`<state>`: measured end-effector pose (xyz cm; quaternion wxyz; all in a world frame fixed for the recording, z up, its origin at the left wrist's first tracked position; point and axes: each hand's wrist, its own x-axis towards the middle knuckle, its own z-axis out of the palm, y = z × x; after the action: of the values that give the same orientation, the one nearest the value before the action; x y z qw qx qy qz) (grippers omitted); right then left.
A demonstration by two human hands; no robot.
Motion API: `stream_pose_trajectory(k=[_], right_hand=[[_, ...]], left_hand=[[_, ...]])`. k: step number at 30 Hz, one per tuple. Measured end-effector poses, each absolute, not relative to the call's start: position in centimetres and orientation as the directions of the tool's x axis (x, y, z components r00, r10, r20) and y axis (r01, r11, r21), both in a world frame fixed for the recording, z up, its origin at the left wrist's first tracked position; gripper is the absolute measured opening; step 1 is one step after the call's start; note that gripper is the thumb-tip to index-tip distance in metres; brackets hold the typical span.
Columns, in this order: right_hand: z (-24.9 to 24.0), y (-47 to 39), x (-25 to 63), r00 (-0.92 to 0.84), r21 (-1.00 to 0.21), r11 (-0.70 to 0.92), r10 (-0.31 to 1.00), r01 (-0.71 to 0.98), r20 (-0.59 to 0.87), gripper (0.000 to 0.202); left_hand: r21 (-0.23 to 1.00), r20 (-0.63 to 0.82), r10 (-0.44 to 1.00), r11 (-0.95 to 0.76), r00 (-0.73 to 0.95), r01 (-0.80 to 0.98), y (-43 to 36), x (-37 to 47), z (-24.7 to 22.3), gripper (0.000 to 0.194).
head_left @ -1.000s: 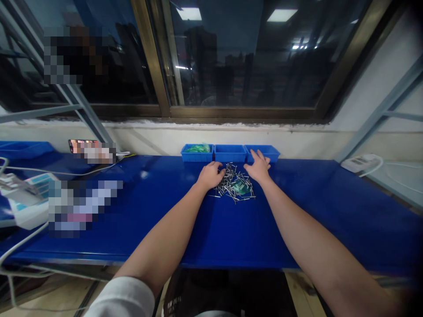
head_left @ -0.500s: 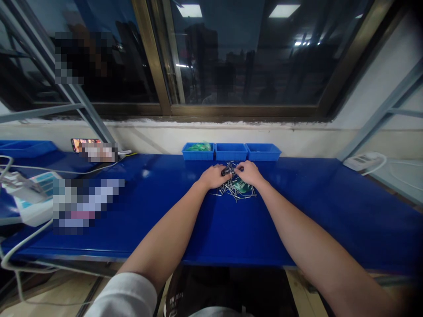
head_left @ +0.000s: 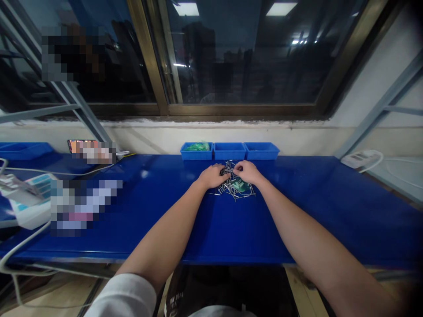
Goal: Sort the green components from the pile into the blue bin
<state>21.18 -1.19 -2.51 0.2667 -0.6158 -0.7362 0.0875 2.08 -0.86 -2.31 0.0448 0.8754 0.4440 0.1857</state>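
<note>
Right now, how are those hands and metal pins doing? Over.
Left hand at left of metal pins, right hand at right. Pins loosely heaped. Green plastic among them, possibly in the way.

a workshop, by its blue workbench (head_left: 224, 233), plastic bins (head_left: 229, 156), heaped metal pins (head_left: 230, 189).

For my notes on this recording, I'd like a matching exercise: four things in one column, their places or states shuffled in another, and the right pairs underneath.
Things:
1. Left hand
2. Metal pins
3. Left bin in the row of three
4. Right hand

Places and states:
A. Heaped loosely on the blue table
B. On the right side of the heap, thumb and finger close together
C. On the left side of the heap, thumb reaching inward
D. Near the wall, with green plastic inside

Pairs: 1-C, 2-A, 3-D, 4-B
</note>
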Motion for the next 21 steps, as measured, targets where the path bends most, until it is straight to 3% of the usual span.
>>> stream_pose_trajectory(k=[12, 21], right_hand=[[-2.4, -1.2, 21.3, -0.121, -0.407, 0.219, 0.96, 0.887, 0.252, 0.018], [-1.5, -1.6, 20.9, -0.248, -0.393, 0.425, 0.87, 0.815, 0.427, 0.035]], left_hand=[[0.262, 0.324, 0.786, -0.609, 0.526, 0.748, -1.0, 2.2, -2.2, 0.049], [0.316, 0.524, 0.686, -0.707, 0.505, 0.633, -1.4, 2.3, -1.1, 0.028]])
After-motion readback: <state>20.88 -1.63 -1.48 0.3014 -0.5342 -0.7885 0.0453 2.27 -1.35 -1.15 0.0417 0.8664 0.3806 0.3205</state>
